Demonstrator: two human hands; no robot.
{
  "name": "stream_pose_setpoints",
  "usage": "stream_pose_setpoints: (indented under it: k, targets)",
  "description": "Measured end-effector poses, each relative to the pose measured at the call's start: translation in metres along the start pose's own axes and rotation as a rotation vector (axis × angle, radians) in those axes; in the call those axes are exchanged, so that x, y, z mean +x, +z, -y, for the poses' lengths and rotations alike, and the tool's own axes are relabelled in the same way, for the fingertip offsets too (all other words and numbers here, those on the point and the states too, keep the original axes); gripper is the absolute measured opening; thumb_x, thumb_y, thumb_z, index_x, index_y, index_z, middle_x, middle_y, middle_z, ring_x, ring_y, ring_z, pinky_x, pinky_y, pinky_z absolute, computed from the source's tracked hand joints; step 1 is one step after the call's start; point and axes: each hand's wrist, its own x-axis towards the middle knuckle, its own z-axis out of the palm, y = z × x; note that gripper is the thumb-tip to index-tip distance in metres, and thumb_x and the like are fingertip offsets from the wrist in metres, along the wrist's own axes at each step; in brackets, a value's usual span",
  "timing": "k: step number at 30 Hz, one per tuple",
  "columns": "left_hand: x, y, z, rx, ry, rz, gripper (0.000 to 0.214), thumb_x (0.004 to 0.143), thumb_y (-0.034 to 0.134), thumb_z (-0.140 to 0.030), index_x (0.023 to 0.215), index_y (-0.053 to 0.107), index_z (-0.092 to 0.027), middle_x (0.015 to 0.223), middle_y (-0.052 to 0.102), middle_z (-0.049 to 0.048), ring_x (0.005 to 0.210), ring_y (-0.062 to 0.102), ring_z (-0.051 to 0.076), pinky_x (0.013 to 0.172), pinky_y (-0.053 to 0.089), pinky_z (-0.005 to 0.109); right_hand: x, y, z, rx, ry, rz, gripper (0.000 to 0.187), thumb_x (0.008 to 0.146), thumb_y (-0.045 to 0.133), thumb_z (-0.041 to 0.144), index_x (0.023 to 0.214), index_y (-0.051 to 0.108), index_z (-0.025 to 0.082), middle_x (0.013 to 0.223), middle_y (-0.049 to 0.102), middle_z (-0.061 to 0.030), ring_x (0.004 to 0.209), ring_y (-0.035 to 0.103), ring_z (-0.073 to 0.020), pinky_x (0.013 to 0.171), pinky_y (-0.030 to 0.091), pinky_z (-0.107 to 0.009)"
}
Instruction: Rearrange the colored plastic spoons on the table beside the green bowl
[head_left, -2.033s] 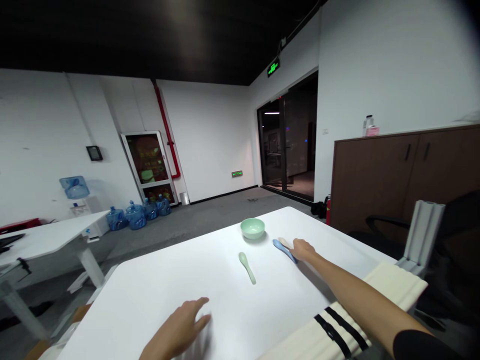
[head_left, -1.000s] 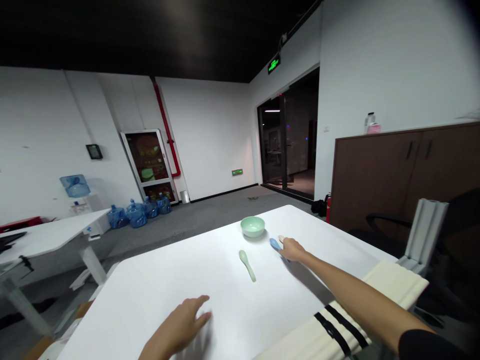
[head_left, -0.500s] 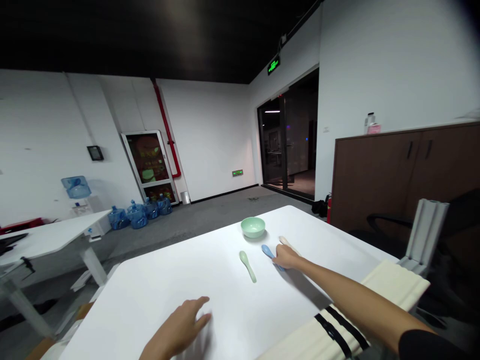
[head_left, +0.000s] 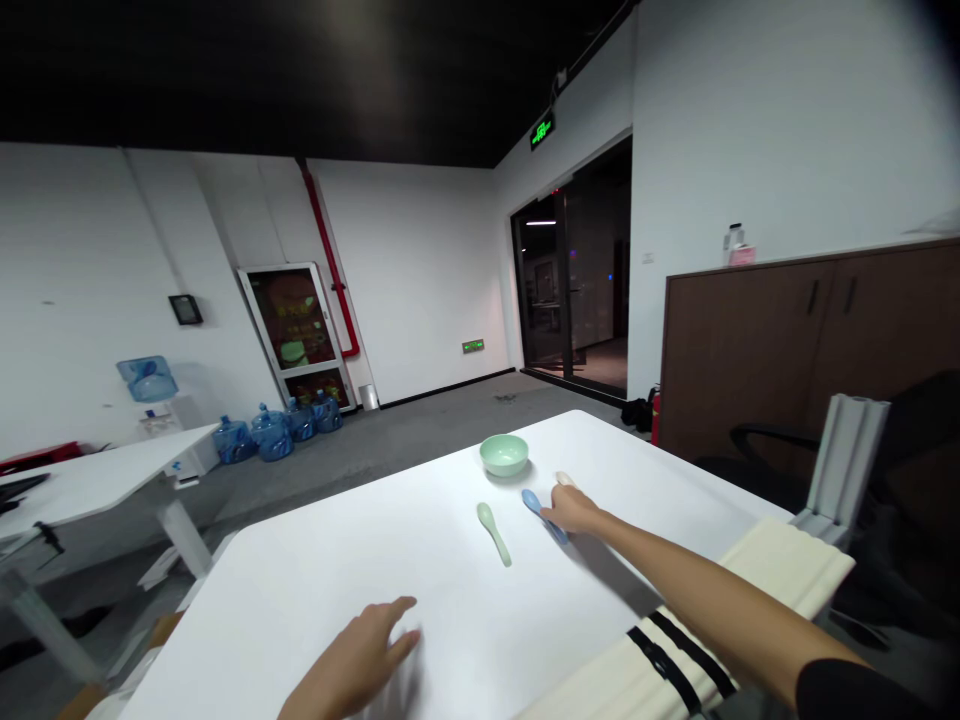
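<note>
My right hand (head_left: 574, 509) reaches over the table with its fingers drawn together in a pinch at the handle of a blue spoon (head_left: 531, 501). The spoon lies on the tabletop, its bowl toward the far left. Just beyond the fingers, a cream-white spoon (head_left: 563, 479) shows only its bowl; my hand covers its handle. A light green spoon (head_left: 493, 533) rests to the left of the blue one. Behind them stands a mint-green bowl (head_left: 504, 456) with nothing visible inside. My left hand (head_left: 365, 645) hovers near the front, thumb and fingers apart, holding nothing.
The white table (head_left: 300, 575) carries these things. Along its right edge lie cream padding (head_left: 784, 570) with black straps and an upright metal profile (head_left: 847, 465). A brown cabinet (head_left: 739, 370) stands at right. Water jugs (head_left: 271, 432) and another table (head_left: 112, 470) are at left.
My right hand has shifted slightly away from me and now hides the cream-white spoon's handle. The spoons and bowl stay in place on the table; my left hand is nearly still.
</note>
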Motion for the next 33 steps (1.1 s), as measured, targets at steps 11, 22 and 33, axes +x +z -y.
stream_pose_setpoints:
  k: [11,22,33]
  targets:
    - [0.001,0.000,-0.001,0.006,0.002,0.014,0.060,0.087,0.040,-0.059,0.139,0.046,-0.029,0.135,0.056,0.0072,0.123,0.052,0.026,0.104,0.038,0.039,0.015,-0.031,-0.047,-0.070,0.180,-0.086,0.039,0.080,0.060,0.046,0.101,0.067,0.014,0.107,0.068,-0.0184,0.094,0.065,-0.0264,0.069,0.043,-0.030]
    - [0.002,0.002,0.000,0.001,0.004,0.003,0.061,0.086,0.042,-0.060,0.138,0.047,-0.028,0.133,0.058,0.0070,0.122,0.053,0.026,0.103,0.038,0.038,0.018,-0.016,-0.065,-0.086,0.198,0.018,0.036,0.070,0.066,0.022,0.105,0.064,0.012,0.106,0.066,-0.0182,0.091,0.066,-0.0274,0.066,0.043,-0.030]
    - [-0.001,0.000,-0.001,-0.009,0.014,0.000,0.060,0.085,0.042,-0.060,0.136,0.049,-0.030,0.134,0.057,0.0063,0.122,0.052,0.028,0.103,0.038,0.040,0.026,-0.048,-0.022,0.009,0.093,-0.108,0.030,0.080,0.059,0.042,0.090,0.065,0.016,0.097,0.068,-0.0138,0.080,0.065,-0.0225,0.061,0.039,-0.028]
